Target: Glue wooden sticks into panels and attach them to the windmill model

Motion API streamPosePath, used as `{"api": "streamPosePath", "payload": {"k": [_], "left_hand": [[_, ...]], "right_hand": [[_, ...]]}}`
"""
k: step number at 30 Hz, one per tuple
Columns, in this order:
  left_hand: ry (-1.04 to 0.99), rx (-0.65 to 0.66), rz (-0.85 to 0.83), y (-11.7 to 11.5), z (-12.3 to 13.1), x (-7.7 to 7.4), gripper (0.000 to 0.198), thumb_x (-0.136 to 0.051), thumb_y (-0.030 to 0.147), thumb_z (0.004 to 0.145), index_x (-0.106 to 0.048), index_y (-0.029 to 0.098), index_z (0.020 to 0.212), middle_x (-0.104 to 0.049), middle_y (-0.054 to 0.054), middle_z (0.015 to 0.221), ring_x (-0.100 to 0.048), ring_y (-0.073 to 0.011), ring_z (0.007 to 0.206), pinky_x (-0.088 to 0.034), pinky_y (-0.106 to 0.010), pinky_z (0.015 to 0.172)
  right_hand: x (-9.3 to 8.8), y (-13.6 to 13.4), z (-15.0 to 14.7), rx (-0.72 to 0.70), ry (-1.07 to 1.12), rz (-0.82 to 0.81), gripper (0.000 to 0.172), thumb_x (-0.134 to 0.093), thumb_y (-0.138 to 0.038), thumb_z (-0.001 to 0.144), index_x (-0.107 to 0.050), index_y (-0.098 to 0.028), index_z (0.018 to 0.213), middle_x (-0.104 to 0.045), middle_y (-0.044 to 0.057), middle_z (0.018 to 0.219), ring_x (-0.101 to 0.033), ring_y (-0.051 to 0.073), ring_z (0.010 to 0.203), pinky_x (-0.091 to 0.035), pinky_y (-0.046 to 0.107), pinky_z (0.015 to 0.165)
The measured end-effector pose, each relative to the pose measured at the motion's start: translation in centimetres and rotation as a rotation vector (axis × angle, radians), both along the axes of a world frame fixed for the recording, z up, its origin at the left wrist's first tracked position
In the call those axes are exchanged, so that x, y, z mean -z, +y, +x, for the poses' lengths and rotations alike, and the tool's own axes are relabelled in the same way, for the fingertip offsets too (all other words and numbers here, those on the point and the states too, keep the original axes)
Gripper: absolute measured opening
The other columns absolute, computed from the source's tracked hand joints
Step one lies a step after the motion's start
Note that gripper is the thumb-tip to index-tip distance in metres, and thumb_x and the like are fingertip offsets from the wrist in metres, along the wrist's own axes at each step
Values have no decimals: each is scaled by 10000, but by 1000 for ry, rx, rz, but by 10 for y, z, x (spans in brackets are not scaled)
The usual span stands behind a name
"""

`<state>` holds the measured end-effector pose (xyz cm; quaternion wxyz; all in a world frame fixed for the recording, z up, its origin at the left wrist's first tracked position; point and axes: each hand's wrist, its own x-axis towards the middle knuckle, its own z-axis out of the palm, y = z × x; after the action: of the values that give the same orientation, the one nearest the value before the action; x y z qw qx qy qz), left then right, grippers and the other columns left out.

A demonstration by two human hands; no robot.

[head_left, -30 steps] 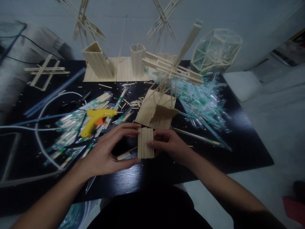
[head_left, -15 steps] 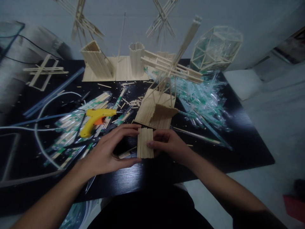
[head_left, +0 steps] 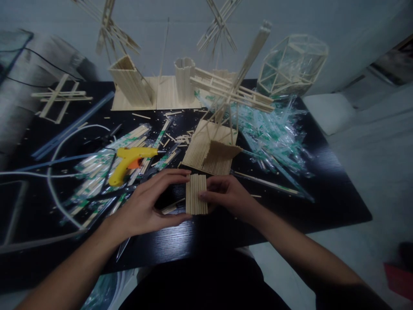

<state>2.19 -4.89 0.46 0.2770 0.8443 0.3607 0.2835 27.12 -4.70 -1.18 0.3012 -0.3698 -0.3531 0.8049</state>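
Both hands hold a small panel of wooden sticks (head_left: 196,194), laid side by side, above the front of the black table. My left hand (head_left: 146,202) pinches its left side, thumb at the lower corner and fingertips at the upper one. On the right edge, my right hand (head_left: 230,196) grips with its thumb on the face and its fingers partly hidden behind. Just beyond the panel stands a windmill-like stick model (head_left: 209,146) on a stick base. A yellow glue gun (head_left: 129,161) lies to the left of my left hand.
Wrapped chopsticks (head_left: 106,165) and a white cord (head_left: 49,181) spread over the table's left side. Empty plastic wrappers (head_left: 274,133) pile up at the right. At the back stand stick towers (head_left: 132,84) on a flat base, and a polygonal stick frame (head_left: 293,64).
Almost nothing differs. The hands and the stick panel keep the same hold and place, with only a very slight shift.
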Motion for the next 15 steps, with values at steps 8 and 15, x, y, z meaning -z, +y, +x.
{"api": "streamPosePath", "payload": {"k": [8,15], "left_hand": [[22,-2,-18,-1,-1,2,668,-864,381,775,-568,257,1361,-662,-126,1395,-678,-304,1250,-582,-495,1054],[30,6,-16,-1,0,1,669,-864,376,789,-557,246,1368,-663,-129,1386,-671,-289,1255,-580,-465,1059]], "right_hand": [[-1,1,0,-17,-1,6,292,-939,-364,701,-757,-158,798,-735,-5,716,-694,107,631,-579,196,570],[-1,1,0,-20,-21,-8,330,-959,-385,658,-756,-156,782,-738,-1,706,-692,109,617,-586,192,552]]}}
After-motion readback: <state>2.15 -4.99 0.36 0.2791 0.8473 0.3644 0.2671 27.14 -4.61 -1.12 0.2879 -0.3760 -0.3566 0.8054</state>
